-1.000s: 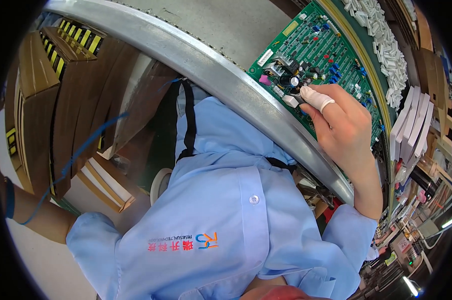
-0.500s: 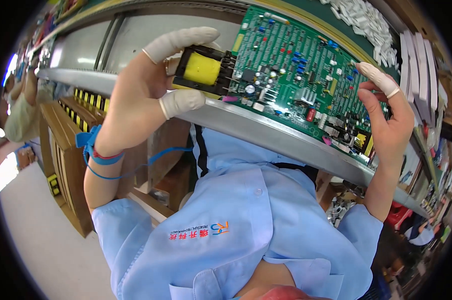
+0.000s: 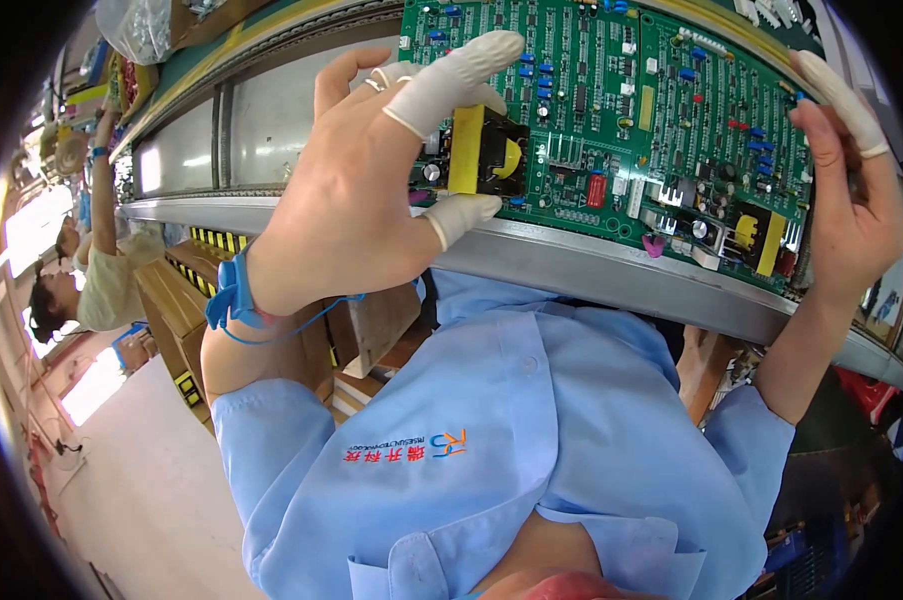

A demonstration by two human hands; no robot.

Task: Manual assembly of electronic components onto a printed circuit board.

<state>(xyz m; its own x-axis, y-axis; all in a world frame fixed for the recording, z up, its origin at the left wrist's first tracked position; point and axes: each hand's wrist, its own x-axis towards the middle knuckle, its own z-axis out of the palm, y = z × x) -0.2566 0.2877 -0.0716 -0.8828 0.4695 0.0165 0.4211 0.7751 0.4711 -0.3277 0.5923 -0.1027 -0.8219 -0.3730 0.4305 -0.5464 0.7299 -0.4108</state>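
Observation:
My left hand (image 3: 341, 195), with white finger cots, grips a yellow-and-black transformer (image 3: 464, 150) between thumb and fingers. It holds the transformer over the near left part of a green circuit board (image 3: 576, 125), close against the surface; whether its pins sit in the board is hidden. My right hand (image 3: 856, 215), with a white cot on its index finger, has index finger and thumb at the board's far right corner. A similar transformer (image 3: 768, 243) stands upright on the board's near right part, among capacitors, blue trimmers and a red component (image 3: 596, 190).
The board lies across a metal rail (image 3: 571, 258) between me and the line. Cardboard boxes (image 3: 171, 310) stand at left, beside yellow-and-black parts. A plastic bag (image 3: 136, 30) lies far left. Another person (image 3: 111, 280) is at the left. A blue wrist strap (image 3: 233, 290) trails a cord.
My left hand has brought the transformer from beside the board's left edge to over the board and turned it. My right hand stays at the board's right end. The view has shifted.

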